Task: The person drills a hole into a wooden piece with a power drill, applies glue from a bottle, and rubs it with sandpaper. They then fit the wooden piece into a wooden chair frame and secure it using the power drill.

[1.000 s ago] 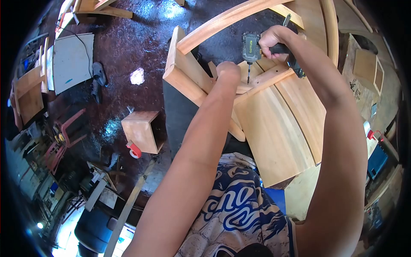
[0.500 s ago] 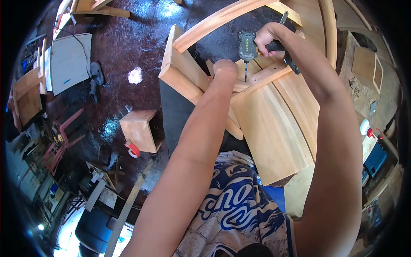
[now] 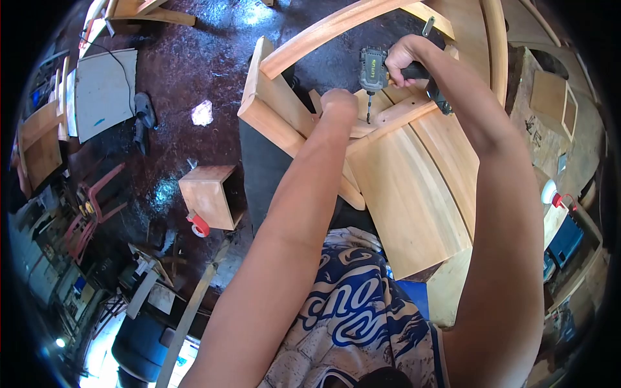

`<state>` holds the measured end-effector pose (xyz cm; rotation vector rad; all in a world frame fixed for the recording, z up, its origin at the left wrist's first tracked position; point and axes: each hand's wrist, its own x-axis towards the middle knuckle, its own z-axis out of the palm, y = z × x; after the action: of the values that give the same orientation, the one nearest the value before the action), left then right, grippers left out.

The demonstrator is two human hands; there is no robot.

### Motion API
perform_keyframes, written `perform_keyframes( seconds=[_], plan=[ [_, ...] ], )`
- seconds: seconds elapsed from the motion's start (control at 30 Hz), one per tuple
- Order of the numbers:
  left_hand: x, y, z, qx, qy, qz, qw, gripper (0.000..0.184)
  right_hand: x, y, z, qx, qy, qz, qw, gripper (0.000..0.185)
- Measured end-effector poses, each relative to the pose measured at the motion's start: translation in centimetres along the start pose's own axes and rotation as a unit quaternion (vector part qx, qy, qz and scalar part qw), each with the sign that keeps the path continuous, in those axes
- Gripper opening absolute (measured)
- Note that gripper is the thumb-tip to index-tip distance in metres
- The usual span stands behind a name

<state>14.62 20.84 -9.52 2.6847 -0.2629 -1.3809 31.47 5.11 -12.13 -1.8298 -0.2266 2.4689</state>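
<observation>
My right hand (image 3: 404,59) is wrapped round the handle of a dark cordless drill (image 3: 374,68) marked LOTUS. Its long bit (image 3: 369,107) points down, with the tip at or just above the inner corner of a pale wooden chair frame (image 3: 404,119). My left hand (image 3: 338,103) is closed like a fist on the frame's left side, beside a short wooden piece (image 3: 315,99). What its fingers grip is hidden under the hand. A wide wooden panel (image 3: 411,194) of the same frame slopes toward my body, and a curved rail (image 3: 336,32) arches beyond the drill.
To the left, a small wooden box (image 3: 207,194) stands on the dark floor with a red tape roll (image 3: 198,224) against it. Farther left lie a white board (image 3: 107,94) and dark shoes (image 3: 143,119). A workbench (image 3: 527,123) at right carries another wooden box (image 3: 553,100).
The whole view has shifted very slightly left. Both hands and the drill keep nearly the same place against the wooden frame.
</observation>
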Motion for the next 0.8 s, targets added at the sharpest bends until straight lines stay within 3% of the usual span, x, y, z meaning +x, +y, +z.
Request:
perform_keyframes(
  seconds=[0.37, 0.43, 0.63, 0.7, 0.77, 0.8],
  plan=[
    [-1.1, 0.8, -1.5, 0.004, -0.021, -0.012, 1.000, 0.035, -3.7, -0.1, 2.7, -0.012, 0.122, -0.051, 0.991, 0.016],
    [-1.3, 1.0, -1.6, 0.007, -0.027, -0.011, 1.000, 0.036, -4.5, 0.4, 3.3, 0.060, 0.129, -0.031, 0.989, 0.015],
    [-1.9, 1.8, -3.3, 0.002, -0.076, -0.019, 0.997, 0.039, -3.5, 2.9, 3.8, 0.076, 0.157, -0.081, 0.981, 0.013],
    [-1.8, 2.0, -4.1, -0.132, -0.016, -0.094, 0.987, 0.043, -2.6, 3.5, 3.6, 0.131, 0.152, -0.077, 0.977, 0.013],
    [-1.1, 1.7, -4.8, -0.202, 0.105, -0.066, 0.972, 0.047, -2.9, 3.6, 4.1, 0.169, 0.132, -0.071, 0.974, 0.012],
    [0.4, 1.3, -3.9, -0.280, 0.212, -0.046, 0.935, 0.049, -3.0, 3.4, 4.4, 0.161, 0.121, -0.062, 0.978, 0.011]
  ],
)
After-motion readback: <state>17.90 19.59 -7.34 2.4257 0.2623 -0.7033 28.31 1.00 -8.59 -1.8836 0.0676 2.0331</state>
